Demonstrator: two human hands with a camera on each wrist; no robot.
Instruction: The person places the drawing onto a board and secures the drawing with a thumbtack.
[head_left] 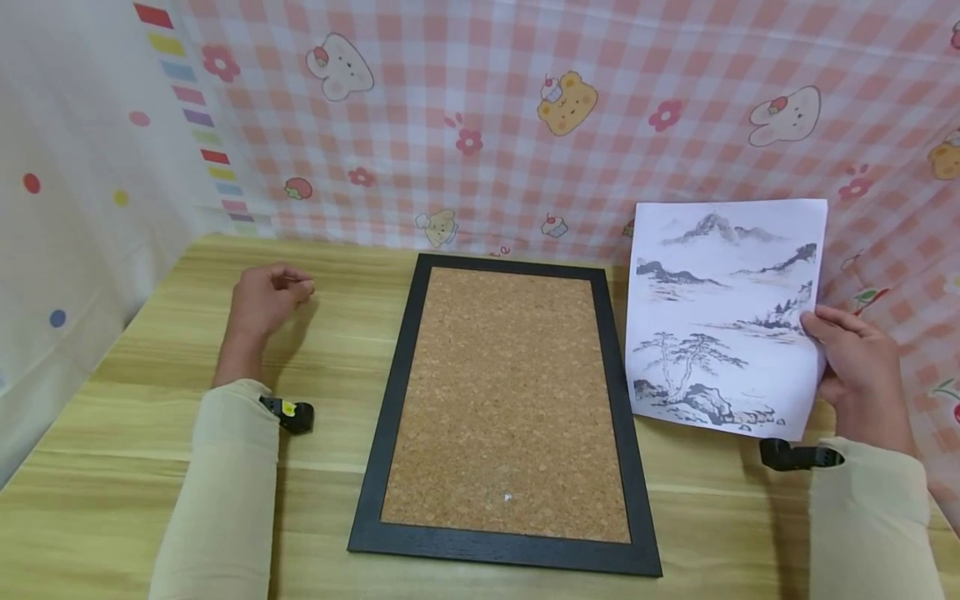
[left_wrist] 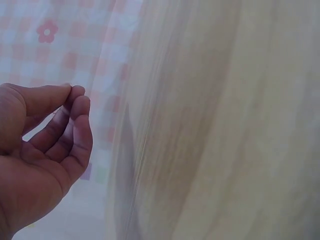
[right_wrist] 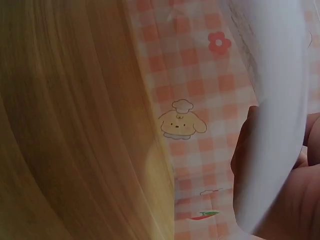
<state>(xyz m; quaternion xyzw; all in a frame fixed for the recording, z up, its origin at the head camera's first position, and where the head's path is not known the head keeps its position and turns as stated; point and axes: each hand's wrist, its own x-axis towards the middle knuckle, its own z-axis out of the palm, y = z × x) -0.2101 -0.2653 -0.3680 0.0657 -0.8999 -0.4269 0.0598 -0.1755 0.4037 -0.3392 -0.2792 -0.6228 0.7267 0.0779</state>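
My left hand (head_left: pixel 264 298) is over the left side of the table, its fingers curled and the thumb tip meeting the index fingertip. In the left wrist view this hand (left_wrist: pixel 47 135) shows the same pinch; I cannot tell whether something tiny sits between the tips. My right hand (head_left: pixel 862 367) grips the right edge of a paper sheet (head_left: pixel 720 317) printed with an ink landscape of mountains and pines. The sheet is held up, facing the head camera. In the right wrist view the paper (right_wrist: pixel 280 100) curves between thumb and fingers. Between the hands lies a black-framed cork board (head_left: pixel 510 400).
A small whitish speck (head_left: pixel 507 497) is near the cork board's lower edge. The wooden table (head_left: pixel 322 500) meets a pink checked curtain (head_left: pixel 495 75) at the back and right. A white dotted curtain (head_left: pixel 67 192) hangs on the left.
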